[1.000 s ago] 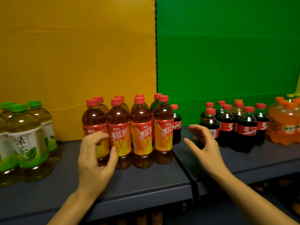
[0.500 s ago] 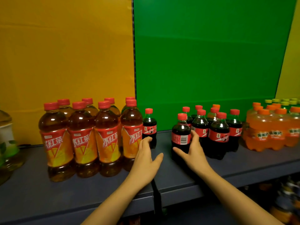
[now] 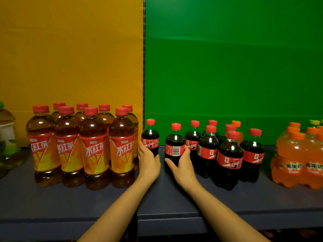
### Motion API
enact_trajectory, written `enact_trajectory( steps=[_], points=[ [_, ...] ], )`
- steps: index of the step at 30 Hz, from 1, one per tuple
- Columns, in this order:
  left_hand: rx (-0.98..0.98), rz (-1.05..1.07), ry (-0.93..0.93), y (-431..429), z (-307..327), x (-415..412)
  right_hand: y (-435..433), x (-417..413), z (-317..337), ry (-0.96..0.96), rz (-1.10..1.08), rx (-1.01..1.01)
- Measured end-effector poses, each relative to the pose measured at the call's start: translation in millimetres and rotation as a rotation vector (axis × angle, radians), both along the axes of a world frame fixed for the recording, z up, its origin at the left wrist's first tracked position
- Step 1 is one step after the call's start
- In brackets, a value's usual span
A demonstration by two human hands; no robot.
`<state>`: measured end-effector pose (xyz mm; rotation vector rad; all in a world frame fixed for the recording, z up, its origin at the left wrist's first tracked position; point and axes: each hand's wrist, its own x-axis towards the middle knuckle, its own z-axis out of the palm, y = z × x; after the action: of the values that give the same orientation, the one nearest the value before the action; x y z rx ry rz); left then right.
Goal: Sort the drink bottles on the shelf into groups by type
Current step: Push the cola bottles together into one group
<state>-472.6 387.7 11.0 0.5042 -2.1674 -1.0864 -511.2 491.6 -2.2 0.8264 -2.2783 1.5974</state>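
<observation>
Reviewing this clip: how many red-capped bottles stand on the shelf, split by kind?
Tall amber iced-tea bottles, red-orange labels: 8
Small dark cola bottles, red labels: 8, one gripped by the left hand, one by the right hand
Total: 16

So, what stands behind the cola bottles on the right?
An orange-capped bottle stands there; only its cap and shoulder show. The colas cover its body and label.

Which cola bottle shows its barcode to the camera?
The second cola bottle from the left, gripped by the right hand: its label shows a white barcode. The leftmost cola bottle, in the left hand, and the rest show none.
</observation>
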Motion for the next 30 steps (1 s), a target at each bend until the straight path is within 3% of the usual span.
enact_trajectory(
  steps=[9, 15, 22, 30],
  points=[
    [-0.077, 0.116, 0.016, 1, -2, -12, -11, -7, 1, 0.014, -0.108, 0.056],
    [-0.071, 0.087, 0.044, -3, -6, -12, -7, -6, -4, -0.135, 0.043, 0.016],
    [-0.02, 0.02, 0.077, -9, -9, -7, -7, -8, -4, -0.036, -0.104, 0.159],
    [-0.01, 0.004, 0.092, -8, -11, -5, -7, -7, -7, -0.015, -0.079, 0.151]
  ],
)
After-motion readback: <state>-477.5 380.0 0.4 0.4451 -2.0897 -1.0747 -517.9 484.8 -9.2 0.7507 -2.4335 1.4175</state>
